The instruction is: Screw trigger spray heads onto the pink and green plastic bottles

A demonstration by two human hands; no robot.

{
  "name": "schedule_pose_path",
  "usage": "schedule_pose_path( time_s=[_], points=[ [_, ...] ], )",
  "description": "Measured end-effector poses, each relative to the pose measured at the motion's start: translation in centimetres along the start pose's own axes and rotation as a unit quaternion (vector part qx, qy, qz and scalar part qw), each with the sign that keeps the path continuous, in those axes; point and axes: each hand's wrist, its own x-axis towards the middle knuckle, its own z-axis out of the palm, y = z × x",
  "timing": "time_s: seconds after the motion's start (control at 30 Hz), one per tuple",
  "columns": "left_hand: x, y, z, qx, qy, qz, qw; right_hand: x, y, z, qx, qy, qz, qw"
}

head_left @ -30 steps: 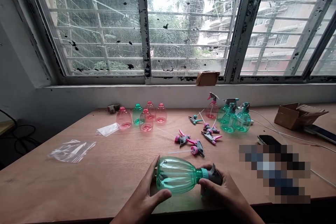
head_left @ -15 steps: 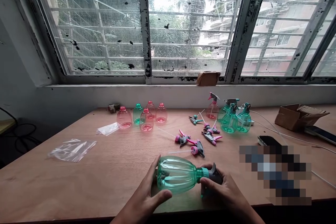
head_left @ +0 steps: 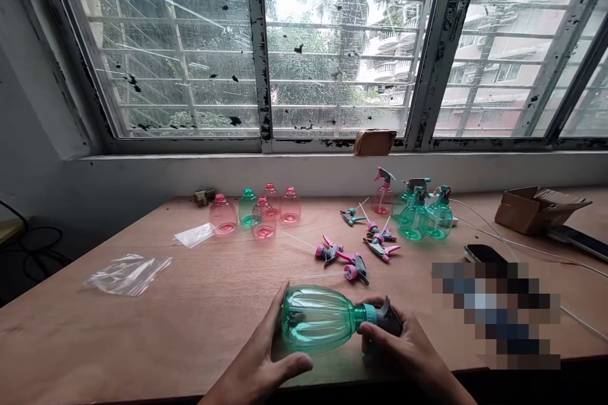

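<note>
A clear green spray bottle (head_left: 317,319) lies sideways above the near table edge, its base to the left. My left hand (head_left: 266,342) cups the base end, fingers behind it and thumb stretched along its lower front. Around the teal collar and dark grey spray head (head_left: 389,316) my right hand (head_left: 403,338) is closed, thumb at the collar; some of its fingers are hidden behind. Just beyond the bottle lie loose pink-and-grey trigger sprayers (head_left: 356,271), several in all, with one teal-and-grey sprayer (head_left: 351,217) farther back.
Several open pink bottles (head_left: 223,215) and an open green bottle (head_left: 247,207) stand at the back left. Capped green spray bottles (head_left: 414,215) and a pink one (head_left: 382,196) stand back right. Plastic bags (head_left: 128,274), a cardboard box (head_left: 529,212), cables and a phone (head_left: 487,254) lie around.
The view has shifted slightly. Both hands keep their hold on the green spray bottle, which has hardly moved; the other things stay in place.
</note>
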Motion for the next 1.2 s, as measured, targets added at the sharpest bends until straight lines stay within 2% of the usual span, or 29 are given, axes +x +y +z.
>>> schedule_pose_path(
  time_s=[0.23, 0.43, 0.63, 0.9, 1.2],
  points=[
    [0.14, 0.05, 0.0, 0.022, 0.013, 0.005, 1.0, 0.1, 0.02, -0.06, 0.004, 0.003, -0.009, 1.0],
    [0.31, -0.08, 0.16, -0.029, -0.002, 0.034, 0.999, 0.18, 0.16, 0.01, -0.005, 0.006, -0.029, 1.0],
    [0.2, 0.51, 0.36, 0.081, 0.038, 0.015, 0.996, -0.09, -0.17, 0.08, -0.008, 0.021, -0.009, 1.0],
    [0.0, -0.22, 0.24, -0.001, 0.009, 0.014, 1.0, -0.15, -0.31, 0.11, -0.023, 0.014, -0.002, 1.0],
    [-0.01, 0.53, 0.33, 0.094, 0.031, 0.014, 0.995, -0.29, -0.44, 0.2, -0.045, 0.047, -0.025, 0.998]
  ],
)
